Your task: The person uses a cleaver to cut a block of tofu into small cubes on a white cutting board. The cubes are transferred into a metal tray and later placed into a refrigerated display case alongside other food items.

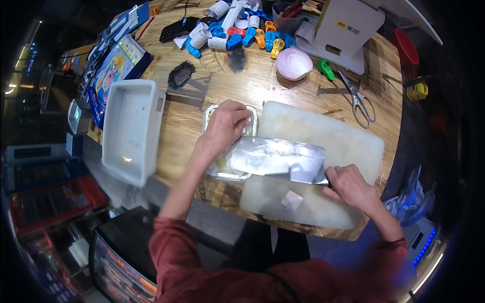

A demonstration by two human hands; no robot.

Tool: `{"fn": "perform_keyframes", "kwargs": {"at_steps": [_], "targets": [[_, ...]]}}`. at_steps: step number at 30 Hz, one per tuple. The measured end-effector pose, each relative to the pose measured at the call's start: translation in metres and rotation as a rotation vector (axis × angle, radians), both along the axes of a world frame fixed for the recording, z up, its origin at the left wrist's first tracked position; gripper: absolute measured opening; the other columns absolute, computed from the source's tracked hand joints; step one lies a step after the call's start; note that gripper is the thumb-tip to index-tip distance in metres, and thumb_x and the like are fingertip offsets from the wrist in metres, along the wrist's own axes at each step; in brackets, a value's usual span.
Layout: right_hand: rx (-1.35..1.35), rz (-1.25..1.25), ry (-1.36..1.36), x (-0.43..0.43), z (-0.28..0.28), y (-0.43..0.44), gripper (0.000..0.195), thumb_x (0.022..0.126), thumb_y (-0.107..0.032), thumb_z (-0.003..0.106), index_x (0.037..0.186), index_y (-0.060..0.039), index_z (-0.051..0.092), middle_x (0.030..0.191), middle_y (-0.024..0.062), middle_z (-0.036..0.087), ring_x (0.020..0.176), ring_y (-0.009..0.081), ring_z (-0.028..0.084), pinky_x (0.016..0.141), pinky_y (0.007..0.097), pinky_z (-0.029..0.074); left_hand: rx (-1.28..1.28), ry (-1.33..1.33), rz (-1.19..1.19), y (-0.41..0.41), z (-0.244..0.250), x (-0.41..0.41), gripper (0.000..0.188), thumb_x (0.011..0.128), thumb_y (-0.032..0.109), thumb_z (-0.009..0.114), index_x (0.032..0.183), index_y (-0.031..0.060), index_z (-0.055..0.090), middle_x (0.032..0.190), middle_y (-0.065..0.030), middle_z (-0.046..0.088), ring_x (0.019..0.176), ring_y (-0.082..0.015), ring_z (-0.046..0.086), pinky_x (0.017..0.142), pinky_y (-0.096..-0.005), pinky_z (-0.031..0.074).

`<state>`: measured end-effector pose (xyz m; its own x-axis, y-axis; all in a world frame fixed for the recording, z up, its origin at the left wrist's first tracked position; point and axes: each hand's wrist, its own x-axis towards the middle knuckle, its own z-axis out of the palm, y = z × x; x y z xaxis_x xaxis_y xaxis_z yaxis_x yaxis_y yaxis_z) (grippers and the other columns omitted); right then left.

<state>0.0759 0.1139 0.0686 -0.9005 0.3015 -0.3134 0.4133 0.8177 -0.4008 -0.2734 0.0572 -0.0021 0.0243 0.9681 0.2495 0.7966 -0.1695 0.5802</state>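
My right hand (350,185) grips the dark handle of a broad cleaver (280,157). The blade lies flat-side up, reaching left from the white cutting board (322,127) over a foil tray (254,117). Pale green and whitish chopped pieces show inside the tray. Above the tray's far half hovers my left hand (229,121), fingers bent near the blade's far left corner; whether they pinch anything is hidden. A small pale, flat piece (292,199) rests on the near part of the board.
To the left stands a white plastic tub (130,132), beside a blue printed bag (121,68). Scissors (358,98), a green clip (326,70) and what looks like a cut red onion (294,63) lie beyond the board. Colored clips (250,36) and paper rolls crowd the back.
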Motion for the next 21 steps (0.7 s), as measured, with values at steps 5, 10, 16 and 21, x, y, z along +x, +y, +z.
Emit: {"fn": "perform_keyframes", "kwargs": {"at_steps": [5, 10, 16, 21], "targets": [[-0.027, -0.035, -0.024, 0.012, -0.002, -0.007, 0.033, 0.082, -0.026, 0.068, 0.083, 0.0000, 0.049, 0.069, 0.0171, 0.059, 0.068, 0.0364, 0.061, 0.065, 0.0446, 0.047, -0.018, -0.036, 0.042, 0.000, 0.002, 0.009, 0.023, 0.073, -0.002, 0.074, 0.096, 0.0019, 0.071, 0.096, -0.0122, 0.068, 0.085, -0.0274, 0.065, 0.070, -0.0339, 0.054], [-0.027, -0.049, -0.003, 0.022, -0.003, -0.010, 0.032, 0.081, -0.026, 0.069, 0.083, -0.0001, 0.050, 0.069, 0.0169, 0.059, 0.068, 0.0364, 0.061, 0.064, 0.0446, 0.047, -0.005, -0.023, -0.007, -0.001, 0.000, 0.014, 0.024, 0.073, -0.002, 0.074, 0.097, 0.0021, 0.071, 0.096, -0.0118, 0.068, 0.085, -0.0283, 0.064, 0.072, -0.0345, 0.054], [-0.019, -0.075, 0.015, 0.030, -0.001, -0.015, 0.032, 0.081, -0.026, 0.069, 0.083, -0.0001, 0.050, 0.070, 0.0166, 0.059, 0.067, 0.0364, 0.061, 0.064, 0.0440, 0.047, -0.020, 0.261, -0.064, -0.002, 0.001, 0.010, 0.020, 0.072, -0.004, 0.071, 0.091, 0.0022, 0.070, 0.094, -0.0113, 0.068, 0.089, -0.0304, 0.063, 0.083, -0.0380, 0.050], [-0.055, -0.107, 0.028, 0.042, -0.001, -0.020, 0.031, 0.080, -0.024, 0.070, 0.082, -0.0003, 0.050, 0.069, 0.0168, 0.058, 0.066, 0.0367, 0.060, 0.063, 0.0445, 0.047, -0.009, 0.275, -0.073, -0.003, 0.003, 0.015, 0.018, 0.071, -0.004, 0.070, 0.089, 0.0009, 0.070, 0.094, -0.0118, 0.068, 0.091, -0.0310, 0.062, 0.083, -0.0386, 0.049]]}}
